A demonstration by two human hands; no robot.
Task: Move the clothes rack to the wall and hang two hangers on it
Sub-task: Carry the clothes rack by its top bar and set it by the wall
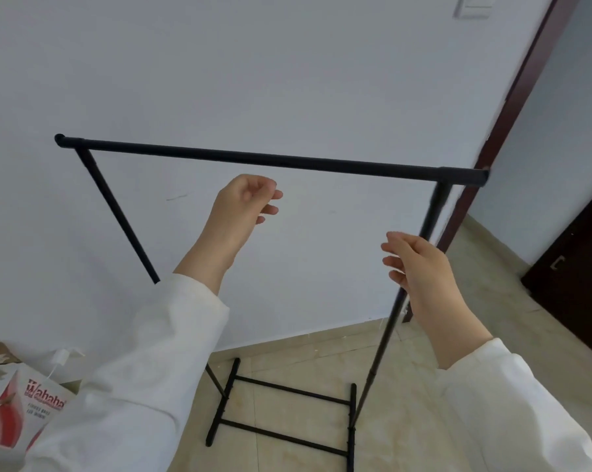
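Looking down past our white sleeves [144,386], we see the black clothes rack [253,158] standing on the tiled floor [407,386] close in front of the white wall [219,69], its top bar running level from left to right and its base rails spread on the tiles below. Our left hand [243,202] hovers just under the middle of the top bar, fingers loosely curled around nothing and clear of the metal. Our right hand [420,267] is raised beside the rack's right upright, fingers spread and relaxed, holding nothing; it overlaps the pole in view, but we cannot tell whether it touches. No hanger hangs on the bar. At the lower left a white and red carton [18,407] printed "Wahaha" sits by the wall, with a pump bottle [64,357] behind it. A dark door frame [512,107] rises at the right, and a light switch [473,6] is on the wall above.
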